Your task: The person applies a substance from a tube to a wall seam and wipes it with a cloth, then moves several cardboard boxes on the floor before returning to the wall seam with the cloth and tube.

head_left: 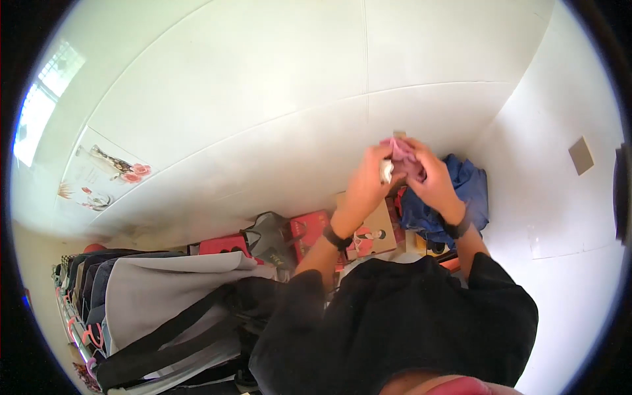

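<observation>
Both arms reach forward, with a dark band on each wrist. My left hand (368, 176) and my right hand (432, 181) are raised close together in front of the white wall, fingers curled round a small crumpled pink cloth (403, 155). Part of the cloth is hidden by the fingers, and its exact kind does not show. A small white piece (386, 172) sticks out at my left hand; I cannot tell whether it belongs to the cloth. Behind and below my right hand lies a heap of blue denim clothing (473, 191).
A rack of hanging clothes (171, 283) on pink hangers fills the lower left. Along the wall's foot stand a grey bag (270, 238), a red box (308, 230) and a tan box with a printed figure (382, 227). To the right rises a white side wall (559, 197).
</observation>
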{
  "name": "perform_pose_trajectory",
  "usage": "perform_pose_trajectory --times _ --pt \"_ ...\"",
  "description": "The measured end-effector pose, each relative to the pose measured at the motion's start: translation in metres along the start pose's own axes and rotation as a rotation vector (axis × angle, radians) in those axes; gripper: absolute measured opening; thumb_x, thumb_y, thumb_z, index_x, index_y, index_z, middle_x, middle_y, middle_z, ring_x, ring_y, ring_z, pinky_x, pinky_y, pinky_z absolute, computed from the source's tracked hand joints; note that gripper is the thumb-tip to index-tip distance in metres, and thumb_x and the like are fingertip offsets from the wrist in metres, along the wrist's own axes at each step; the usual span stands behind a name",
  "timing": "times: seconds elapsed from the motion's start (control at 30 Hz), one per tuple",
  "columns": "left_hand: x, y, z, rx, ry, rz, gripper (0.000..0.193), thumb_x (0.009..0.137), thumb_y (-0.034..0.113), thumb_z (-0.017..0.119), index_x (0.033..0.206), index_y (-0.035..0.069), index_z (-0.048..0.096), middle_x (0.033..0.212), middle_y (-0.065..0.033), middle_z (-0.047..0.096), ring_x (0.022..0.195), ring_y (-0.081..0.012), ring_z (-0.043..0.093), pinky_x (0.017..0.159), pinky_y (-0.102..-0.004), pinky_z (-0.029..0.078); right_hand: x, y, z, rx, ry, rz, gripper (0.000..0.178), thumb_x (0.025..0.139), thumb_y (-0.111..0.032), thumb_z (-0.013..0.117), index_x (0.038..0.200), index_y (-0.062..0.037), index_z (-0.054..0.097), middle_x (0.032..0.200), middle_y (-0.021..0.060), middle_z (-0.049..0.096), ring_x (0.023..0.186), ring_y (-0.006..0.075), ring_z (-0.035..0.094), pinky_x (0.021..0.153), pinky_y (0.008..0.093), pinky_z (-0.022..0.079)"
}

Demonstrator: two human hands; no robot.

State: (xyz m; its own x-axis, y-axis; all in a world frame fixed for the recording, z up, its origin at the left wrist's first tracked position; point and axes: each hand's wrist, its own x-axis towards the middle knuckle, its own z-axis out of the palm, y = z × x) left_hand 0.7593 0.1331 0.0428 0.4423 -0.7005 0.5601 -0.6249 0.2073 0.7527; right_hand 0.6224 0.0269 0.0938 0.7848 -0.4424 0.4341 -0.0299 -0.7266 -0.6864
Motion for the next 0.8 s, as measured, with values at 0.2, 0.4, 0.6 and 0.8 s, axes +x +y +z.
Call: perform_pose_trajectory --times 0.2,0.4,0.6,0.8 --pt "0.076 0.026 -0.029 0.176 0.177 0.230 0.041 0.075 0.011 0.077 0.109 0.007 0.056 0.108 -0.0119 0.058 0.095 -0.0311 0.060 0.078 -0.0370 0.050 0.074 0.001 0.000 -0.039 0.282 -0.347 0.047 0.071 0.006 0.067 0.116 -0.0049 0.056 0.127 0.0081 0.055 0.092 0.0241 0.065 0.065 0.0291 0.054" --pt "0.137 0.035 -0.032 0.270 0.327 0.372 0.035 0.076 0.009 0.076 0.104 0.008 0.055 0.103 -0.0095 0.060 0.090 -0.0298 0.061 0.073 -0.0358 0.050 0.128 -0.008 -0.014 -0.029 0.409 -0.392 0.043 0.071 0.005 0.068 0.111 -0.0047 0.057 0.119 0.0074 0.057 0.086 0.0244 0.065 0.066 0.0294 0.056" --pt "0.188 0.024 -0.011 0.269 0.385 0.411 0.030 0.076 0.007 0.074 0.100 0.008 0.056 0.097 -0.0096 0.061 0.086 -0.0305 0.060 0.071 -0.0364 0.049 0.171 0.020 -0.025 -0.174 0.582 -0.385 0.036 0.071 0.006 0.068 0.104 -0.0040 0.058 0.100 0.0081 0.055 0.073 0.0258 0.063 0.059 0.0328 0.053" --pt "0.173 -0.002 -0.008 0.297 0.505 0.328 0.027 0.077 0.008 0.073 0.094 0.006 0.053 0.099 -0.0099 0.061 0.086 -0.0317 0.060 0.069 -0.0379 0.049 0.176 0.027 0.005 -0.102 0.573 -0.404 0.033 0.071 0.008 0.068 0.101 -0.0021 0.060 0.100 0.0104 0.054 0.078 0.0283 0.062 0.064 0.0340 0.051"
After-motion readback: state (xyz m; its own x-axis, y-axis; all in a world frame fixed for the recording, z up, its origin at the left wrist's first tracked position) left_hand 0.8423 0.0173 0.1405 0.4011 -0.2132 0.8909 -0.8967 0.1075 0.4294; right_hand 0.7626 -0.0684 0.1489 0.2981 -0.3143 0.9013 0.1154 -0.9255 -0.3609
